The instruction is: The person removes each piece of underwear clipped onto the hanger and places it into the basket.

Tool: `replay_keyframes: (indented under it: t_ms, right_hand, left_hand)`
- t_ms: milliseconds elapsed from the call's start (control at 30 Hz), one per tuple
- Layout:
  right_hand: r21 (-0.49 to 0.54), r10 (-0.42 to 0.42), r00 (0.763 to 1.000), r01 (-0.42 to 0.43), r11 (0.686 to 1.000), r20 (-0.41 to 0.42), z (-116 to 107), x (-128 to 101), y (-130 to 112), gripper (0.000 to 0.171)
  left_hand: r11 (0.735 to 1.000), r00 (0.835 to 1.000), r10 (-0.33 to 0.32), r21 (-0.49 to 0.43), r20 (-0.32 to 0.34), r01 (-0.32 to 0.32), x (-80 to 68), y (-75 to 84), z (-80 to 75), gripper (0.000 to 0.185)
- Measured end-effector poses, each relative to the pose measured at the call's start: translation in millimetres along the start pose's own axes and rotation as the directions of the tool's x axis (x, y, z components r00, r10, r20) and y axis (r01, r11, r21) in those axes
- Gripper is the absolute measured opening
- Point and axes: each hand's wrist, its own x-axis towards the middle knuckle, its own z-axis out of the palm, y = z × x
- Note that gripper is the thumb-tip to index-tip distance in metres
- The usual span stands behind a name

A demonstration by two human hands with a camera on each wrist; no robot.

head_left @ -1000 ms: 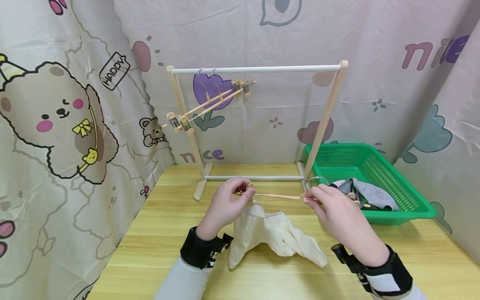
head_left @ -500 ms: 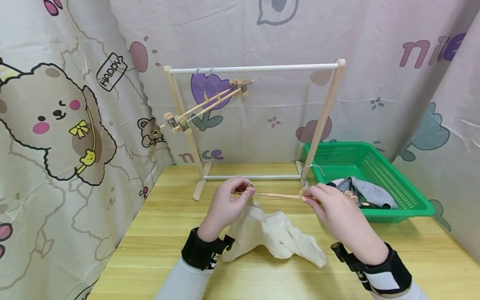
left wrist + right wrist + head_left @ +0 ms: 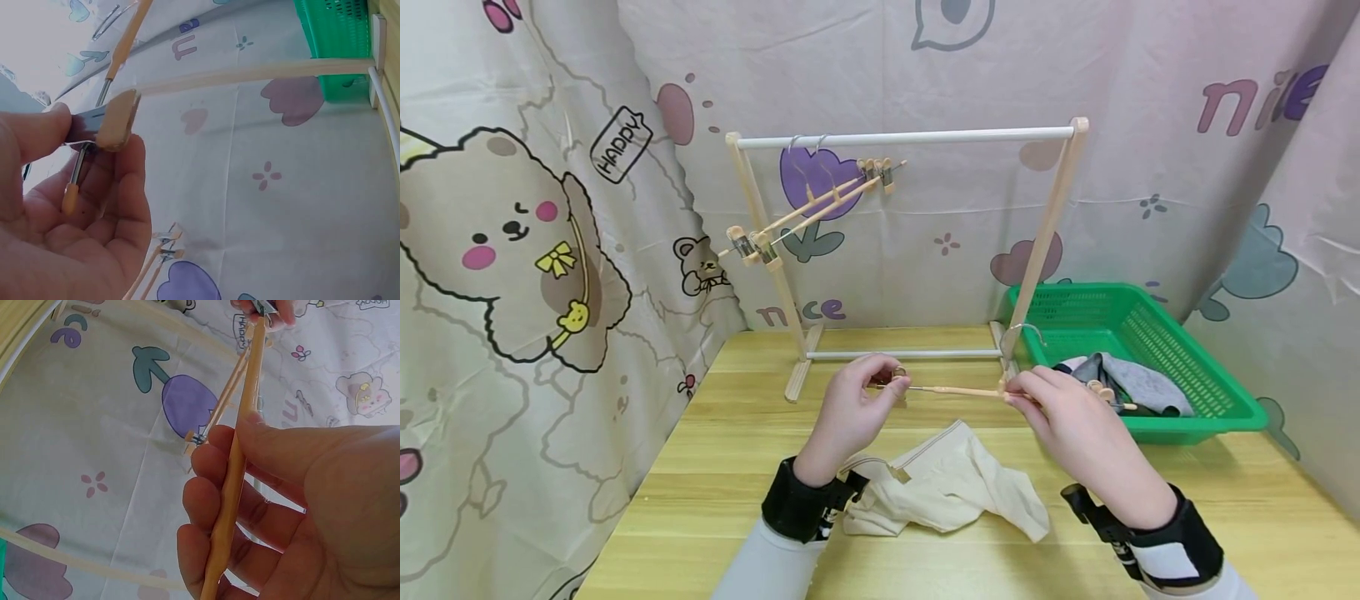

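My left hand [image 3: 859, 408] pinches a wooden-padded clip [image 3: 119, 122] at one end of a clip hanger [image 3: 962, 391]. The clip's metal part lies between thumb and fingers, and no cloth shows in it. Further along, my right hand [image 3: 1078, 433] grips the hanger's wooden bar [image 3: 234, 469], thumb on one side and fingers wrapped around the other. The hanger's metal hook [image 3: 1030, 328] points up beyond the right hand. Below both hands, a crumpled cream garment [image 3: 958, 483] with stitched edges lies on the wooden table, partly hidden by the left wrist.
Behind the hands stands a rack with a white rail [image 3: 910, 137] and wooden legs. Two clip hangers [image 3: 820, 204] hang at its left end. To the right, a green basket [image 3: 1210, 425] holds grey and dark clothes [image 3: 1138, 383] and more hanger clips.
The cream garment, which hung from the clip at the left hand, has dropped and lies flatter on the table. Both hands stay nearly where they were on the hanger.
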Motion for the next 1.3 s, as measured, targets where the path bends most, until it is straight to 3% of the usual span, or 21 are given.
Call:
replay_keyframes:
  t_ms: [233,433,600,733,900,967,1033,1133,1300]
  right_hand:
    - [-0.011,-0.003,0.999,0.003,1.0,-0.048,0,0,-1,0.016]
    - [-0.017,-0.019,0.995,0.017,1.0,-0.101,-1,1,0,0.019]
    - [-0.019,-0.049,0.989,0.046,0.999,-0.142,-2,2,0,0.021]
    - [-0.02,-0.063,0.982,0.06,0.998,-0.178,-2,2,1,0.023]
    - [-0.016,-0.069,0.976,0.067,0.998,-0.208,0,2,0,0.025]
    - [-0.013,-0.075,0.971,0.074,0.997,-0.227,1,2,0,0.014]
    - [-0.013,-0.09,0.962,0.089,0.996,-0.256,2,2,0,0.024]
    - [0.001,-0.119,0.94,0.126,0.992,-0.321,4,2,-3,0.053]
    - [0.019,-0.234,0.876,0.266,0.964,-0.421,9,4,-12,0.05]
  left_hand:
    - [0.998,0.997,-0.055,-0.016,0.06,0.057,1.4,-0.5,-3.6,0.006]
    - [0.999,0.992,-0.036,-0.026,0.117,0.04,2.2,-1.7,-6.5,0.006]
    - [0.999,0.976,-0.019,-0.043,0.216,0.03,0.8,-1.1,-9.5,0.01]
    - [0.998,0.967,-0.018,-0.061,0.254,0.035,0.0,-0.7,-10.7,0.013]
    - [0.996,0.973,-0.017,-0.081,0.23,0.036,0.0,1.0,-10.8,0.014]
    - [0.996,0.979,-0.013,-0.081,0.204,0.03,-0.1,2.0,-10.4,0.012]
    - [0.996,0.984,-0.013,-0.08,0.179,0.028,-0.4,2.1,-10.3,0.012]
    - [0.996,0.988,-0.006,-0.086,0.156,0.019,-1.0,2.1,-11.4,0.013]
    - [0.996,0.993,0.009,-0.086,0.121,0.002,-0.3,0.4,-15.8,0.012]
